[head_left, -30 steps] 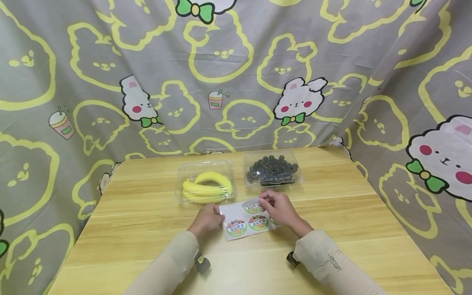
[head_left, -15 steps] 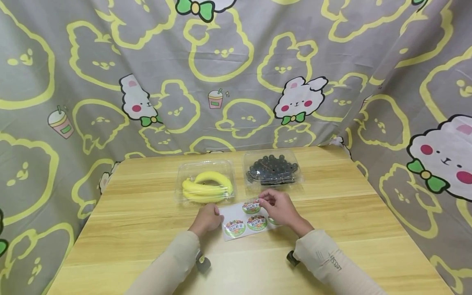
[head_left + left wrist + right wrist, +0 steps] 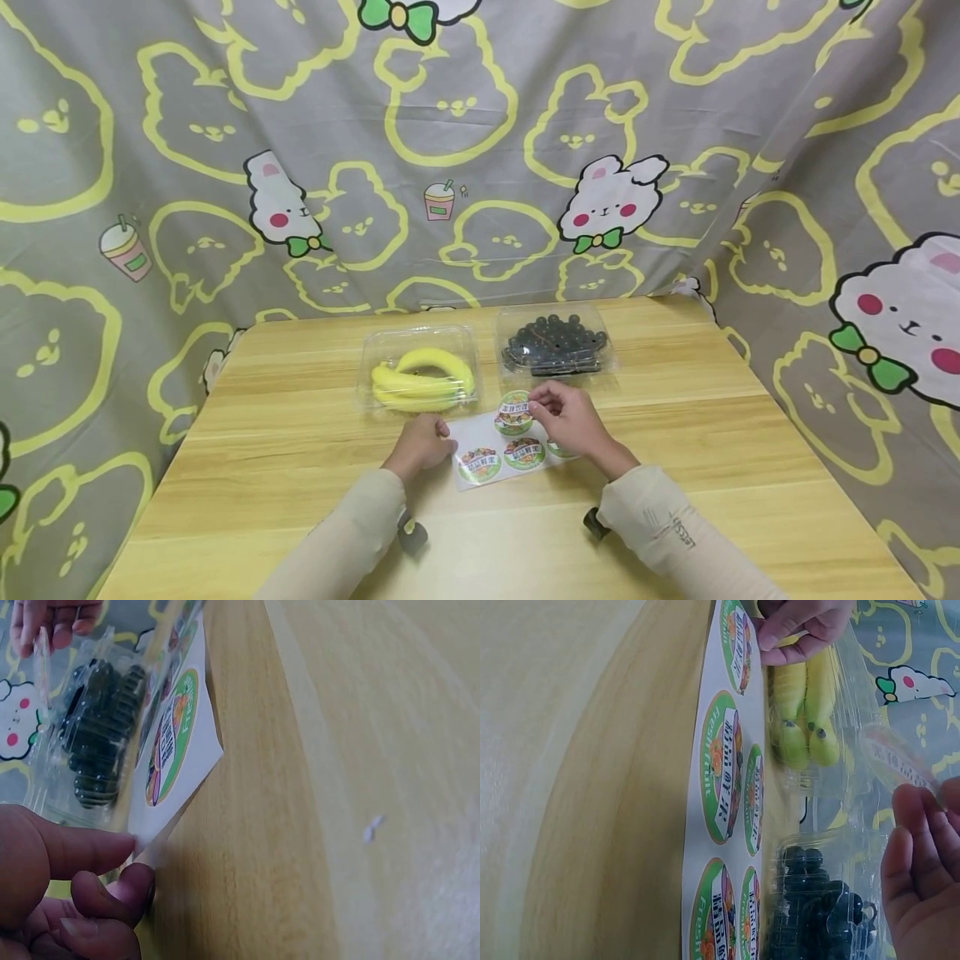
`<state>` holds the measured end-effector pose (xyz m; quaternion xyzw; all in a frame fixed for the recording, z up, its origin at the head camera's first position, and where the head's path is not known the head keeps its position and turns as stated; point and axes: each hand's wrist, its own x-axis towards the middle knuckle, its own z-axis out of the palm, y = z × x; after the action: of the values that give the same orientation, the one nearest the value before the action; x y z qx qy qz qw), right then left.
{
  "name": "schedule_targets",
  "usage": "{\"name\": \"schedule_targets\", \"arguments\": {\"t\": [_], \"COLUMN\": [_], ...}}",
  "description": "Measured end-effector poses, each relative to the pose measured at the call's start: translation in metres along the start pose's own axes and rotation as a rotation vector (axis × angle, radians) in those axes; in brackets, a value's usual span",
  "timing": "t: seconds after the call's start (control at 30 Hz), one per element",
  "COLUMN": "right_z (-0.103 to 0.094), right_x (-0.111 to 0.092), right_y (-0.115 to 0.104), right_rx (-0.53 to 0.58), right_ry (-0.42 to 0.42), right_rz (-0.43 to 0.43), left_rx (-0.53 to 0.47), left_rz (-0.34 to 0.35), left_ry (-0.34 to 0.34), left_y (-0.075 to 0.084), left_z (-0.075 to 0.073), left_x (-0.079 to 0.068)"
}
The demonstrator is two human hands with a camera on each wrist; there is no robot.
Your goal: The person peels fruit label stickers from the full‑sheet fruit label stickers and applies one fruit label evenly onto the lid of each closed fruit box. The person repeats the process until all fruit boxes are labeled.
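Note:
My left hand [image 3: 418,446] pinches the left edge of a white sticker sheet [image 3: 469,432] between thumb and finger. Round fruit-label stickers [image 3: 721,769] with green rims and "Fresh fruit" lettering lie on that sheet. Between the thumb and fingers of my right hand [image 3: 572,417] is one round sticker [image 3: 896,759], lifted off the sheet; its back shows through in the right wrist view. Beyond the left hand, yellow bananas [image 3: 420,383] lie inside a clear plastic box [image 3: 420,335]. Dark grapes [image 3: 553,346] fill a second clear box [image 3: 592,317], behind the right hand.
The wooden table [image 3: 300,500] reaches back to a patterned curtain [image 3: 480,125] that also hangs at both sides. A tiny white scrap [image 3: 372,829] lies on the tabletop. Dark camera mounts [image 3: 596,527] stick out below the wrists.
My right hand has raised the round sticker away from the sheet; it was only partly lifted and curled earlier. The left hand keeps its hold on the sheet's edge.

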<state>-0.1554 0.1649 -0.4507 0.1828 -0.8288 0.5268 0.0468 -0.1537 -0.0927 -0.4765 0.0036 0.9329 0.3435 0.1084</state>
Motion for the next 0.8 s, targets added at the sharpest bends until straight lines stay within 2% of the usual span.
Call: {"name": "schedule_targets", "arguments": {"t": [0.27, 0.63, 0.8], "right_z": [-0.0003, -0.0034, -0.0044], "right_x": [0.0023, 0.0053, 0.0067], "right_y": [-0.0014, -0.0054, -0.0074], "right_rx": [0.004, -0.129, -0.111], "right_ry": [-0.011, 0.005, -0.02], "right_rz": [0.03, 0.0, -0.002], "left_rx": [0.062, 0.042, 0.028], "left_rz": [0.023, 0.063, 0.059], "left_ry": [0.012, 0.03, 0.018], "left_y": [-0.0017, -0.0023, -0.0025], "left_z": [0.0004, -0.0008, -0.002], "left_x": [0.0013, -0.0024, -0.0035]}}
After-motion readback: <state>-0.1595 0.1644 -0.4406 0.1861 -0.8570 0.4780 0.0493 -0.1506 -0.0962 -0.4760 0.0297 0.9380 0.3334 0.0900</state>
